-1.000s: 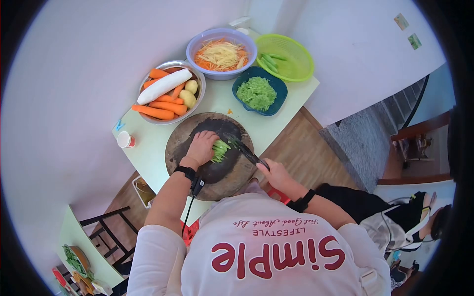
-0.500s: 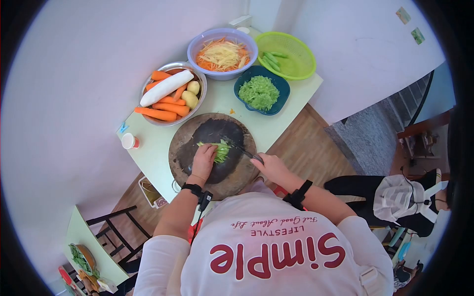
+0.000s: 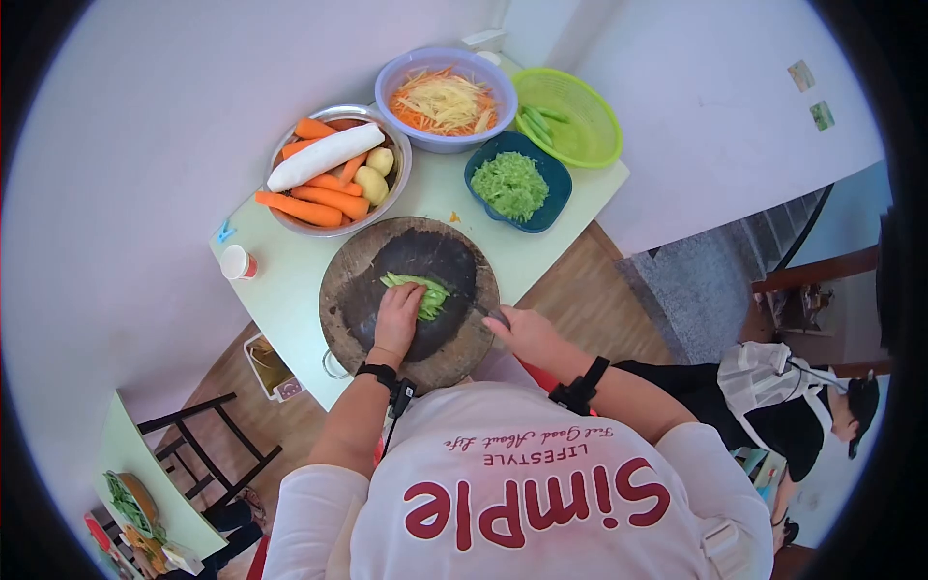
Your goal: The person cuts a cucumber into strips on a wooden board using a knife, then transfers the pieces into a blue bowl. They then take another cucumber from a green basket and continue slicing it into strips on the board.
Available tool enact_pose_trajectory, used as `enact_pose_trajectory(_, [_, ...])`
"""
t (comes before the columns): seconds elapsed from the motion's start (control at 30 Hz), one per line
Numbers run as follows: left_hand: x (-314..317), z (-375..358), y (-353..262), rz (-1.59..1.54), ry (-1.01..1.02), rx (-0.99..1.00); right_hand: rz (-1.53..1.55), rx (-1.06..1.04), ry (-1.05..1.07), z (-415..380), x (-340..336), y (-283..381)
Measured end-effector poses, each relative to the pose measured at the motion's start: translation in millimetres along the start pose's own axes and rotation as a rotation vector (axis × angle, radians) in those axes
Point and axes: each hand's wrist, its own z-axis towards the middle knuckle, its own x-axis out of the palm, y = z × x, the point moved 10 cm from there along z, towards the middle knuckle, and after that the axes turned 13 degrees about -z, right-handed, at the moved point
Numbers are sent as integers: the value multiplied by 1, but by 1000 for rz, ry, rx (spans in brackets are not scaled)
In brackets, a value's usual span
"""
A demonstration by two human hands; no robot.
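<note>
On the round wooden chopping board (image 3: 343,319), with its dark wet centre, lies a small pile of sliced green vegetable (image 3: 432,302). My left hand (image 3: 398,317) presses down on the pile, its fingers curled over the left side. My right hand (image 3: 530,336) is wrapped round the dark handle of a knife (image 3: 497,316) at the board's right edge. The thin dark blade points toward the slices and is hard to make out against the board.
Behind the board stand a metal bowl (image 3: 403,184) of carrots, potatoes and a white radish, a lilac basin (image 3: 445,144) of shreds, a teal bowl (image 3: 556,205) of green shreds and a lime basket (image 3: 604,145). A paper cup (image 3: 238,262) stands left. Another person (image 3: 773,396) is at right.
The view has shifted slightly. The knife blade has changed its angle beside the slices, while my left hand stays on the pile. The person at right has moved, and their head now shows.
</note>
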Motion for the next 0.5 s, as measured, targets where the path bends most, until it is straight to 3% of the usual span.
enact_pose_trajectory(0.17, [9,-3,5,55,81,-18,70,-53,30,8,1,-1])
enact_pose_trajectory(0.5, [4,10,8,88,-32,-95,114,-193,64,52,-18,9])
